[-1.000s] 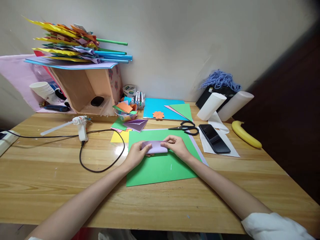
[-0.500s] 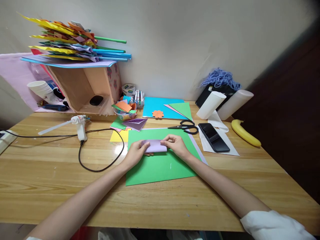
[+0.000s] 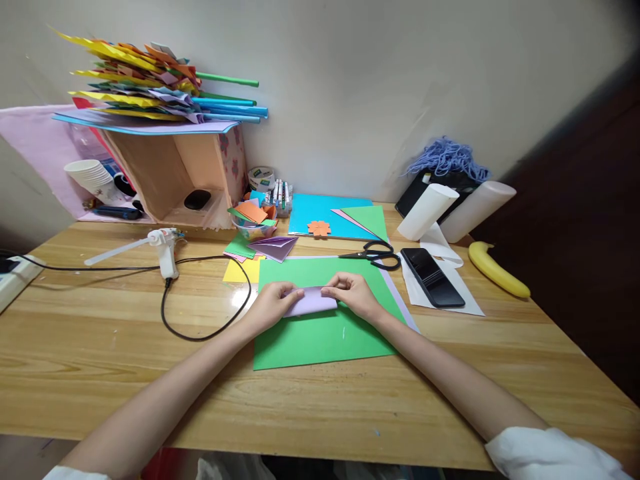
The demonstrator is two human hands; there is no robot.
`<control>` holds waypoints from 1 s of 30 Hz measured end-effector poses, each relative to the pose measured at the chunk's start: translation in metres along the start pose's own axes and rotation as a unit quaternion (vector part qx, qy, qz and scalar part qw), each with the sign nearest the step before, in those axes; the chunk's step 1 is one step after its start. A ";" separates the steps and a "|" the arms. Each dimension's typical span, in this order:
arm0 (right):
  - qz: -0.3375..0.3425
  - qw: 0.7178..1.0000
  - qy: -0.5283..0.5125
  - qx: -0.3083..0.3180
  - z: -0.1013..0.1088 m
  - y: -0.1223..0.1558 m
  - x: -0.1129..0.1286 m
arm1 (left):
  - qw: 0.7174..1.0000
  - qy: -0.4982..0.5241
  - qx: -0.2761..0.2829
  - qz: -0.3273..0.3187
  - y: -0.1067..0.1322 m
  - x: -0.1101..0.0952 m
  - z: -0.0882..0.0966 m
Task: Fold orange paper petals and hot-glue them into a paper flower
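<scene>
Between my two hands is a folded piece of lilac paper (image 3: 312, 303), its fold towards me. My left hand (image 3: 273, 305) is closed on its left end, thumb on top. The fingers of my right hand (image 3: 353, 295) pinch its far right corner. Beneath lies a green sheet (image 3: 320, 347), with a lilac sheet's edge (image 3: 400, 298) showing along its right side. Black-handled scissors (image 3: 375, 255) lie across the green sheet's far edge. A folded purple paper (image 3: 275, 249) rests just beyond my left hand.
A white glue gun (image 3: 165, 253) stands at left, its black cord (image 3: 163, 313) looping towards the green sheet. A phone (image 3: 433, 277) and a banana (image 3: 497, 270) lie at right. Behind are a blue sheet (image 3: 305, 208), an orange paper flower (image 3: 319, 229) and a cup of paper scraps (image 3: 254, 230).
The lilac paper has been lowered slightly towards me and its top now lies flatter, with both hands still on it. The whole view has shifted a little.
</scene>
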State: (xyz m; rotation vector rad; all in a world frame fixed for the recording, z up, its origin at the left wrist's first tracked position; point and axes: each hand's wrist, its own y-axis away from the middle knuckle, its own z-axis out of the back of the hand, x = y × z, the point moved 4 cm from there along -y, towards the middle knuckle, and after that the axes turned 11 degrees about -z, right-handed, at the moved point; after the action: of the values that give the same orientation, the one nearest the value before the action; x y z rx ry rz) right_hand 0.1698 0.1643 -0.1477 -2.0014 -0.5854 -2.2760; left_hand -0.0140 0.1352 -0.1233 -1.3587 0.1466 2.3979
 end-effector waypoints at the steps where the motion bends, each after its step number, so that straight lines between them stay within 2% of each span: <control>1: 0.004 1.000 0.002 -0.002 0.000 0.000 0.000 | 1.000 0.002 -0.002 -0.005 0.000 0.000 -0.001; 5: 0.012 1.000 -0.014 -0.003 0.001 0.001 0.005 | 0.999 0.024 -0.043 -0.020 0.000 0.002 -0.005; 10: -0.080 0.993 -0.048 0.075 -0.013 0.008 0.004 | 0.991 0.044 -0.123 -0.007 0.004 -0.001 -0.005; 13: -0.057 0.996 -0.044 0.048 -0.019 0.012 0.004 | 0.988 0.041 -0.147 -0.020 0.006 -0.006 -0.003; 18: 0.008 0.998 -0.056 -0.026 -0.018 0.014 0.006 | 0.991 0.028 -0.125 -0.029 0.004 -0.005 -0.003; 22: 0.022 0.996 -0.065 -0.051 -0.013 0.012 0.007 | 0.997 0.023 -0.070 -0.032 0.003 -0.003 -0.007; 24: 0.016 0.997 -0.065 -0.030 -0.013 0.010 0.005 | 0.997 0.024 -0.064 -0.034 0.003 -0.004 -0.009; 28: -0.020 0.998 -0.031 0.059 -0.022 0.009 0.001 | 0.996 0.032 -0.079 -0.034 0.004 -0.004 -0.011; 30: -0.028 0.997 -0.025 0.074 -0.024 0.009 0.001 | 0.996 0.031 -0.077 -0.037 0.004 -0.004 -0.012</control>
State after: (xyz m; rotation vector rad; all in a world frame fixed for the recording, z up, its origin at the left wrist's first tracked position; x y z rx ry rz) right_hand 0.1500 0.1484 -0.1470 -1.9999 -0.7984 -2.1482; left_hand -0.0039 0.1274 -0.1264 -1.4814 -0.0731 2.3478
